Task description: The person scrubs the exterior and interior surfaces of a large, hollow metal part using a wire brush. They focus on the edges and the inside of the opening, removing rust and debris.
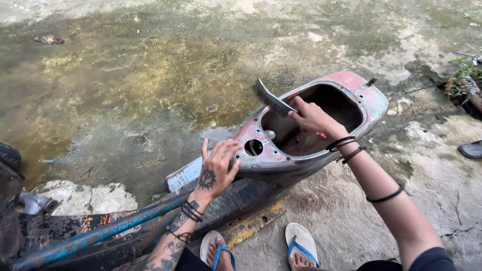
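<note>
Stretching across the view, wet mossy concrete ground carries a worn red scooter body shell, lying open-side up near your feet. Your left hand rests spread-fingered on its near rim, gripping nothing. Your right hand has its fingers closed around a wire brush at the shell's opening.

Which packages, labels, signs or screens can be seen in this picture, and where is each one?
None are in view: only the right hand holding a wire brush over a worn red metal shell, and the left hand on its edge.
</note>
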